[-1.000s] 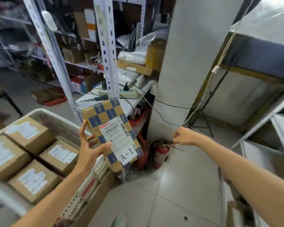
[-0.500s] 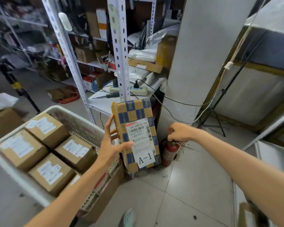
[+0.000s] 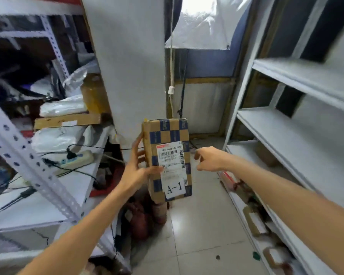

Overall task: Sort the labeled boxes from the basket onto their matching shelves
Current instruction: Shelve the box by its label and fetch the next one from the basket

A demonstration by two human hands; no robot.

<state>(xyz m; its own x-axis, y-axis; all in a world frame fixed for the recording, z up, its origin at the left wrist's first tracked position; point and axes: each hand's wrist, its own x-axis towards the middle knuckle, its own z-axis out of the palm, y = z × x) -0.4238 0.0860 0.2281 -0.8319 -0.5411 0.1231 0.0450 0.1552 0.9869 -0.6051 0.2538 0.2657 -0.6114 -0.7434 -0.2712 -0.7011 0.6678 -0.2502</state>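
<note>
While the left hand [image 3: 136, 171] grips the A-1 box [image 3: 169, 135], fingers partly hidden, the empty right hand [image 3: 209, 158] hovers half-curled.

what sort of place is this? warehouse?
Probably a small parcel stockroom: white metal shelving on the right, a slotted-angle rack cluttered with bags and a power strip on the left, and the left hand gripping a checkered carton whose shipping label reads A-1.

The blue-checked cardboard box [image 3: 168, 155] stands upright before the white square pillar [image 3: 127, 66]; perforated white metal rack [image 3: 36, 171] to its left, white plank shelves [image 3: 286, 133] right.
</note>
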